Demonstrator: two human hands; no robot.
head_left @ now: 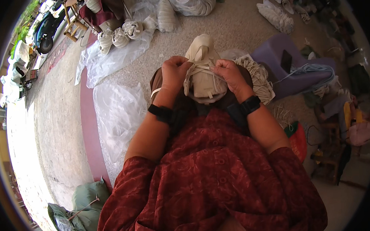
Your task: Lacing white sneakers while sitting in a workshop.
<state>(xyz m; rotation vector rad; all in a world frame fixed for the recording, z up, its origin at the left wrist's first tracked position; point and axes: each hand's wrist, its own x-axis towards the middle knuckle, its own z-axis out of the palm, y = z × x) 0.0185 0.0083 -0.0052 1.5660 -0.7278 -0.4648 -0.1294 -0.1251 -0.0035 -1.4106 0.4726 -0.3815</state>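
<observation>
At the left, a crumpled clear plastic sheet [121,118] is spread on the ground. Next to it, the left hand [175,74] is held half curled, with thumb and fingertips brought together at the left edge of the shoe's lacing, where a pale lace [203,67] seems to be pinched. In the middle, the cream shoe [208,86] is set between the knees [156,81], its toe apparently turned away and its heel toward the body. It can be judged light, soft and yielding in the upper, stiffer at the sole, neither slippery nor fragile; it is best steadied by the sole or heel, while the thin, limp lace is better gripped near the eyelets. On the shoe's right side, the right hand [233,76] is also kept mostly closed, thumb against forefinger, apparently on the lace. Farther right, a bundle of pale laces [257,75] is seen beside a purple plastic object [273,58].
</observation>
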